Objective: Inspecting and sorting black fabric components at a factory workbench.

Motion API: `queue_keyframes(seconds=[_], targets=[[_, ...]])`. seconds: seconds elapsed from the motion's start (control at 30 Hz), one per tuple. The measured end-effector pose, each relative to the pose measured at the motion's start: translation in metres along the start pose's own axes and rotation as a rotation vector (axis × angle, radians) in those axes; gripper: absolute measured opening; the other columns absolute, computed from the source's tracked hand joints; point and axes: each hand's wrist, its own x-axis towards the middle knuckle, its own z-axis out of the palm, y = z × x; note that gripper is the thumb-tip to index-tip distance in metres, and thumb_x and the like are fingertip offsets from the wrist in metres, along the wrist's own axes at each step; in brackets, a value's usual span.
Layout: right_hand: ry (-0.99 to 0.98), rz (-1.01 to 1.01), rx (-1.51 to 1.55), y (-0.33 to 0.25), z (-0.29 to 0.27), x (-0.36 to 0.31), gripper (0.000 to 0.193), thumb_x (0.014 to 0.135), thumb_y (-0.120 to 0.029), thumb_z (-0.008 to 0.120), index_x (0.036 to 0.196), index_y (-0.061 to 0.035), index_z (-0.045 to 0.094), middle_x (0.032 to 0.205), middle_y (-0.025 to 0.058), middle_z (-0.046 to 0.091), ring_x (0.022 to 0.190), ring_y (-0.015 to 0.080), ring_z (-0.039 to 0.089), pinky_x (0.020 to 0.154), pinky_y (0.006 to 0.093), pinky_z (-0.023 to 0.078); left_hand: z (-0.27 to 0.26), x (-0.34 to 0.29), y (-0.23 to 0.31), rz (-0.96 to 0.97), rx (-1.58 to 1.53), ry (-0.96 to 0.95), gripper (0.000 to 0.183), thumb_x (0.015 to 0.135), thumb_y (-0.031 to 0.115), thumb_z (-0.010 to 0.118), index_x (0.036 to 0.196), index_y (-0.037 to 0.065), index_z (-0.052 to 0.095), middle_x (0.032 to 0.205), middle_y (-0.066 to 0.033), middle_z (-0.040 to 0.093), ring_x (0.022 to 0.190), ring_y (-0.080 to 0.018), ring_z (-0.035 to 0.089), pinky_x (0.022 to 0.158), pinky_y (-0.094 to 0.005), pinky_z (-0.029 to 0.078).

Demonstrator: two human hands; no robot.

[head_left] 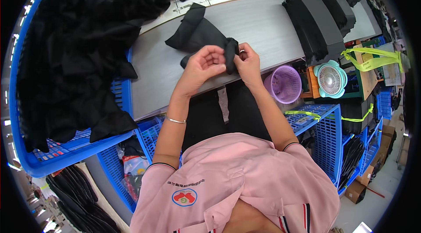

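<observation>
A black fabric piece lies on the grey table, its near end bunched up between my hands. My right hand pinches the right side of that bunched end, thumb and forefinger closed on the cloth. Just left of it, my left hand has its fingers curled with the thumb near the fingertips, at the edge of the fold. Whether cloth is caught between those fingertips is hard to make out. The far part of the piece spreads loosely away from me, partly creased.
To the left, a blue plastic crate overflows with black fabric pieces. Stacks of black pieces stand on the table's right. Beside its front edge are a purple basket, a small turquoise fan and blue crates.
</observation>
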Motion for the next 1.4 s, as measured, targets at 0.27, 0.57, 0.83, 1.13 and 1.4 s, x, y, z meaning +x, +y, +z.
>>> queue_keyframes(seconds=[0.27,0.57,0.83,1.13,1.4], targets=[[-0.049,-0.011,-0.2,0.003,0.015,-0.004,0.029,0.088,-0.012,0.063,0.116,-0.0069,0.059,0.086,0.0093,0.068,0.082,0.0162,0.064,0.073,0.0314,0.051,0.024,0.028,-0.008,-0.14,0.489,-0.07,0.043,0.086,0.01,0.074,0.127,0.003,0.06,0.103,-0.0026,0.062,0.075,-0.0065,0.055,0.068,-0.0207,0.047],[0.09,-0.297,-0.453,0.01,0.005,-0.002,0.045,0.076,-0.015,0.073,0.12,-0.0077,0.063,0.096,0.0162,0.072,0.09,0.0362,0.071,0.077,0.0413,0.053,0.025,0.028,-0.005,-0.24,0.243,0.095,0.032,0.083,0.011,0.08,0.111,0.006,0.066,0.089,0.0022,0.064,0.081,-0.0053,0.057,0.078,-0.0214,0.046],[-0.123,0.049,-0.072,0.008,-0.005,0.004,0.034,0.076,-0.016,0.076,0.106,-0.0061,0.065,0.093,0.0159,0.072,0.088,0.0297,0.072,0.075,0.0366,0.054,0.031,0.022,-0.008,-0.121,0.215,0.142,0.033,0.081,0.01,0.081,0.11,0.003,0.066,0.089,0.0061,0.058,0.078,-0.004,0.054,0.071,-0.0178,0.043],[0.043,-0.334,-0.576,0.002,0.006,-0.006,0.034,0.078,-0.012,0.072,0.11,-0.0041,0.064,0.097,0.0148,0.071,0.091,0.0301,0.07,0.08,0.0343,0.053,0.022,0.027,-0.008,-0.271,0.329,0.022,0.022,0.082,0.012,0.082,0.098,0.007,0.067,0.077,0.0069,0.059,0.072,-0.003,0.054,0.067,-0.0185,0.043],[-0.497,0.51,0.678,-0.013,-0.062,0.019,0.034,0.092,-0.017,0.064,0.123,-0.0035,0.06,0.114,0.0053,0.068,0.104,0.0159,0.064,0.095,0.0301,0.049,-0.003,0.008,0.0,-0.234,-0.028,0.095,0.015,0.085,0.006,0.076,0.091,0.01,0.063,0.088,0.0053,0.062,0.083,-0.0047,0.058,0.078,-0.0216,0.047]])
